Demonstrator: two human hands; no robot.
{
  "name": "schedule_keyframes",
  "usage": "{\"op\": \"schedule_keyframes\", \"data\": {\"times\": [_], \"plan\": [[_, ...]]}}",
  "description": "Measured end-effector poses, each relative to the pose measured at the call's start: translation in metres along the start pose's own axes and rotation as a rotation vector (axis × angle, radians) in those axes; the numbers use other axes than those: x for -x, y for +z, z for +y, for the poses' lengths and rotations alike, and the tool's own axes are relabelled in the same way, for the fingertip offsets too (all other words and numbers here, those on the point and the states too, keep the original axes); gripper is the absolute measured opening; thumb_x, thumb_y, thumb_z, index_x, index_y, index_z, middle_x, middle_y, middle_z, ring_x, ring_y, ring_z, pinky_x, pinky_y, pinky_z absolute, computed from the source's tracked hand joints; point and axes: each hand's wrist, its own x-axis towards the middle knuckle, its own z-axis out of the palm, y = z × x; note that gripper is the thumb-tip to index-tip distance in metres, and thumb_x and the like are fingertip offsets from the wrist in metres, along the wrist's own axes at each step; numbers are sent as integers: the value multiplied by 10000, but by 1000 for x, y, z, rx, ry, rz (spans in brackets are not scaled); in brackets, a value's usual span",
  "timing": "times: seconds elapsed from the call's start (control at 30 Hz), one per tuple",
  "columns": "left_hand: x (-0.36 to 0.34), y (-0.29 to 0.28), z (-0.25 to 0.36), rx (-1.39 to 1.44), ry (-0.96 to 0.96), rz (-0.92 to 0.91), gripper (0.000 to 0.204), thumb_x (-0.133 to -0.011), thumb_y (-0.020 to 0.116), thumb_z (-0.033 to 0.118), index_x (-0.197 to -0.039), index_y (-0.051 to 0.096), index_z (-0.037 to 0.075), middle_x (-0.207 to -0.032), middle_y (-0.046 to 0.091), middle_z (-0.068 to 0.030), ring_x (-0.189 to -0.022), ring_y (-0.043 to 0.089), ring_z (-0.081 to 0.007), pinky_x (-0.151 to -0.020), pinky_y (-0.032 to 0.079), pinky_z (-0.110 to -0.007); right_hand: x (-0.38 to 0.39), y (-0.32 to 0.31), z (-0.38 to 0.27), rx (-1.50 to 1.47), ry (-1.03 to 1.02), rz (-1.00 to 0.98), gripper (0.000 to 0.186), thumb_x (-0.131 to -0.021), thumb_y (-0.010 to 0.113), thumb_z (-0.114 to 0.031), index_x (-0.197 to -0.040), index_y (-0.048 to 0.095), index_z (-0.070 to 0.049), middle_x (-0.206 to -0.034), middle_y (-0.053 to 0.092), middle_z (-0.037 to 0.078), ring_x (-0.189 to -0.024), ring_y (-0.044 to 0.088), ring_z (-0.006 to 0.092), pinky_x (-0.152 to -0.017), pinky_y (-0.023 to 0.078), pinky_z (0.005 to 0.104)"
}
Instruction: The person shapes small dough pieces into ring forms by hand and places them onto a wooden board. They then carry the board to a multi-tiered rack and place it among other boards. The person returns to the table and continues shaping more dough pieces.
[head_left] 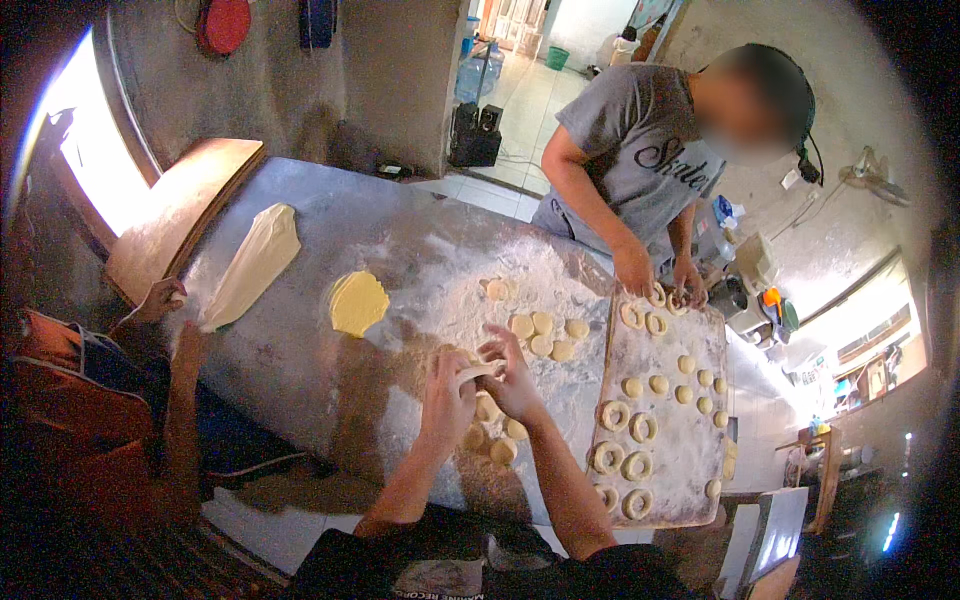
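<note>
A pale piece of dough is held between the person's two hands, over the floury middle of the table. Its long axis runs roughly crosswise, left hand to right, the right end slightly higher (blur and fingers hide its exact ends). The left hand has its fingers curled close on one end; the right hand arches over the other, fingers bent and part-spread, touching it. Dough rounds lie just below the hands, more beyond to the upper right. Rightward, a floury stretch reaches the edge of the board; leftward, tabletop extends past the yellow lump. The table's near edge passes beneath the forearms.
</note>
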Motion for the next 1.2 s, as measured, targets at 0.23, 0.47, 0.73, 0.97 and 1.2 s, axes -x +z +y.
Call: {"op": "schedule_keyframes", "data": {"times": [0.23,0.47,0.73,0.97,1.2], "plan": [[42,32,11,1148,-261,43,434,-932,535,-20,-1348,432,50,-1021,587,-96,-937,606,-249,-842,529,-412,51,-15,15,-597,102,-36,697,-937,615,-497,-1430,390,-58,-1041,660,97,-931,643,183,-814,511,302],[67,84,51,202,-100,122,233,-1029,545,272,-1092,575,50,-890,649,-128,-791,668,-274,-678,523,-429,109,-67,-30,-657,248,27,722,-978,351,-719,-1390,379,-126,-824,636,80,-715,585,148,-720,470,283],[97,148,125,430,-160,-343,78,-981,556,99,-1050,551,63,-737,653,-121,-634,685,-268,-565,509,-384,197,-142,-1,-155,31,208,459,-1042,383,-501,-1308,446,-132,-958,656,74,-719,579,125,-576,488,281],[114,199,203,202,79,-348,45,-1002,531,106,-1023,543,69,-730,645,-176,-673,703,-383,-568,529,-433,266,-200,-6,-238,68,359,592,-1014,346,-636,-1329,405,-138,-974,661,164,-869,661,267,-679,547,366],[129,232,255,244,133,-533,140,-973,560,148,-1095,568,80,-777,667,-185,-725,698,-389,-611,528,-460,312,-234,19,-588,71,478,534,-1034,318,-617,-1273,419,-150,-992,623,107,-843,658,227,-635,532,358]]}}
